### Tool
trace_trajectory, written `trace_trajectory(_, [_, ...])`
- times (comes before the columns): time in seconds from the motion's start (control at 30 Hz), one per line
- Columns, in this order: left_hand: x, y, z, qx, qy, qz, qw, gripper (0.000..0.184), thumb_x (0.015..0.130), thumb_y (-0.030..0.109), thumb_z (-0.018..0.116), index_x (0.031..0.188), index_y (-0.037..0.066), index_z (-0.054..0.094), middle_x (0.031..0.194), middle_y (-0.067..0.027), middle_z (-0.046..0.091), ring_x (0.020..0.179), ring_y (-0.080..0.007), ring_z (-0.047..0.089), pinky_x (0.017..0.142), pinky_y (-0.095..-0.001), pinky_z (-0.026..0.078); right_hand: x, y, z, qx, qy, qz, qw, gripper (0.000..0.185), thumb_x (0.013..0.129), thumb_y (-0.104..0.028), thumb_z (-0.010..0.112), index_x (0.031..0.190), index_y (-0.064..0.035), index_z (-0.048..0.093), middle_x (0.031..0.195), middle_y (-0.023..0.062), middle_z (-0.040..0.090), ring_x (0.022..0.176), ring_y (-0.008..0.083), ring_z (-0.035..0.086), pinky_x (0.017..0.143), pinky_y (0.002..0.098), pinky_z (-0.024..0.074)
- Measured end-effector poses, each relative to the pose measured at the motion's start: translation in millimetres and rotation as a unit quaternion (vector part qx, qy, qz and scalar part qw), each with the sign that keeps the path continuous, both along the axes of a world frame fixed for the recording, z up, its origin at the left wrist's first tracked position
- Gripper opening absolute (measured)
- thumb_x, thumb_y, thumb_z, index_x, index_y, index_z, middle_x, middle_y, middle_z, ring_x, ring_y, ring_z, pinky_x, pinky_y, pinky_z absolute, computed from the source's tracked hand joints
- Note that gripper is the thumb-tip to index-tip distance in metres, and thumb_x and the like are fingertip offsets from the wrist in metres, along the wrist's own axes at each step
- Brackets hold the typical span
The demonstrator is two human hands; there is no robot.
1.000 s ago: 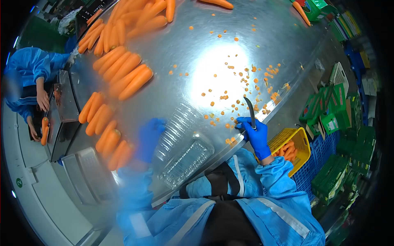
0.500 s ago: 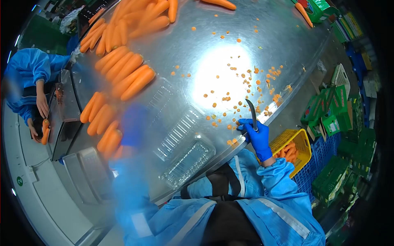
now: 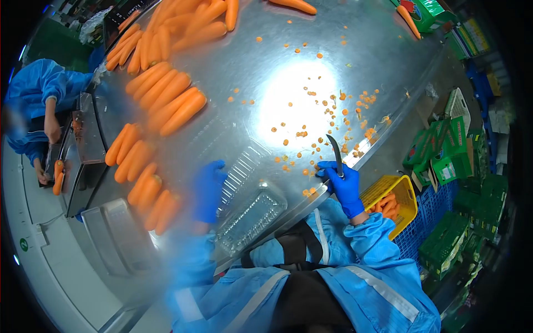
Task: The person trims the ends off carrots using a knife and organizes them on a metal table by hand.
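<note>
My right hand, in a blue glove, is closed around a small curved knife at the table's near edge, its dark blade pointing away from me. My left hand, also gloved in blue, is blurred beside the left edge of a clear plastic tray; whether it touches the tray cannot be made out. Nearer to me lies another clear tray. Left of my left hand, whole carrots lie in small groups, with more grouped carrots farther up. Cut carrot ends are scattered beyond the knife.
A big carrot pile covers the metal table's far left. A yellow crate with carrots stands at my right, near green boxes. Stacked clear trays are at the left. Another person handles carrots at the far left.
My left hand has moved right, from the grouped carrots to the clear tray. Another carrot group now shows where the hand was. My right hand still holds the knife in nearly the same place.
</note>
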State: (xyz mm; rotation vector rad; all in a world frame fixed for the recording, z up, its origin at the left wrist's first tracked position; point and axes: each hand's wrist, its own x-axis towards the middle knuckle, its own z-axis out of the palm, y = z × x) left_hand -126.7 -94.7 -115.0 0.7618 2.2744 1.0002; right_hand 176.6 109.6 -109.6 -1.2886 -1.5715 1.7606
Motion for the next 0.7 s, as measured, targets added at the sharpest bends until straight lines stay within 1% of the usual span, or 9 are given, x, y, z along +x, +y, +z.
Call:
trace_trajectory(0.07, [-6,-3,2,0.048,-0.063,0.034,0.996,0.028,0.078,0.004,0.072,0.106,0.005,0.071,0.091,-0.0097,0.071,0.08,-0.0188,0.067,0.076,-0.0317,0.053,-1,0,1,-0.003,-0.001,0.005,1.0,0.02,0.093,-0.013,0.063,0.107,-0.0042,0.072,0.082,0.0048,0.073,0.047,0.003,0.049,0.045,0.0191,0.0388])
trace_trajectory(0.13, [-9,0,14,0.08,0.005,0.008,0.997,0.025,0.078,0.003,0.071,0.103,0.004,0.072,0.087,-0.0114,0.071,0.076,-0.019,0.068,0.072,-0.0304,0.053,0,0,3,-0.001,-0.006,0.01,1.0,0.02,0.093,-0.013,0.063,0.108,-0.0049,0.072,0.082,0.0046,0.073,0.048,0.0032,0.049,0.045,0.0192,0.0393])
trace_trajectory(0.2, [-11,5,34,0.045,0.012,0.016,0.999,0.025,0.079,0.005,0.07,0.104,0.004,0.072,0.088,-0.0119,0.071,0.077,-0.0195,0.068,0.072,-0.0309,0.053,1,1,3,-0.005,-0.021,0.019,1.0,0.02,0.093,-0.014,0.062,0.109,-0.0058,0.072,0.082,0.0045,0.073,0.049,0.0035,0.051,0.046,0.0189,0.0401])
trace_trajectory(0.27, [-17,0,17,0.021,0.065,-0.008,0.998,0.022,0.082,0.009,0.07,0.104,0.004,0.072,0.087,-0.0137,0.07,0.076,-0.0237,0.068,0.072,-0.0334,0.053,2,2,5,0.006,-0.035,0.036,0.999,0.021,0.094,-0.016,0.062,0.111,-0.0074,0.071,0.082,0.0043,0.073,0.052,0.0038,0.054,0.047,0.0186,0.0418])
trace_trajectory(0.37, [-25,-8,-15,-0.041,0.217,-0.071,0.973,0.031,0.08,0.007,0.071,0.11,0.005,0.069,0.094,-0.0141,0.07,0.083,-0.0283,0.067,0.078,-0.0363,0.052,1,3,13,-0.033,-0.045,0.047,0.997,0.021,0.095,-0.016,0.061,0.112,-0.008,0.071,0.091,0.0068,0.073,0.067,0.0055,0.062,0.055,0.0196,0.0476])
trace_trajectory(0.47, [-12,3,9,0.009,0.303,-0.084,0.949,0.043,0.076,0.004,0.072,0.119,0.007,0.065,0.104,-0.0137,0.068,0.094,-0.0315,0.064,0.087,-0.0391,0.05,3,4,14,-0.066,-0.052,0.066,0.994,0.022,0.096,-0.017,0.06,0.113,-0.0075,0.07,0.098,0.0062,0.073,0.077,0.007,0.065,0.059,0.0206,0.0497])
trace_trajectory(0.57, [0,24,34,-0.007,0.337,-0.063,0.939,0.052,0.073,0.001,0.072,0.123,0.008,0.062,0.112,-0.0126,0.065,0.102,-0.0312,0.061,0.091,-0.0399,0.047,-3,8,18,-0.1,-0.028,0.066,0.992,0.024,0.096,-0.018,0.058,0.115,-0.0062,0.068,0.104,0.0043,0.072,0.086,0.009,0.068,0.059,0.0211,0.0503])
trace_trajectory(0.6, [0,31,37,0.003,0.322,-0.064,0.945,0.051,0.073,0.002,0.073,0.123,0.008,0.062,0.112,-0.0125,0.065,0.101,-0.0309,0.061,0.091,-0.04,0.047,-4,13,15,-0.118,-0.033,0.078,0.989,0.025,0.097,-0.018,0.057,0.117,-0.0052,0.066,0.106,0.0028,0.072,0.092,0.011,0.069,0.059,0.0213,0.0505])
trace_trajectory(0.7, [-4,59,42,0.023,0.281,-0.07,0.957,0.05,0.074,0.003,0.073,0.122,0.008,0.063,0.111,-0.0122,0.065,0.101,-0.03,0.061,0.091,-0.0398,0.047,-15,40,22,-0.147,-0.018,0.083,0.985,0.024,0.097,-0.017,0.058,0.116,-0.0046,0.066,0.107,0.0035,0.072,0.092,0.0112,0.069,0.059,0.0215,0.0506])
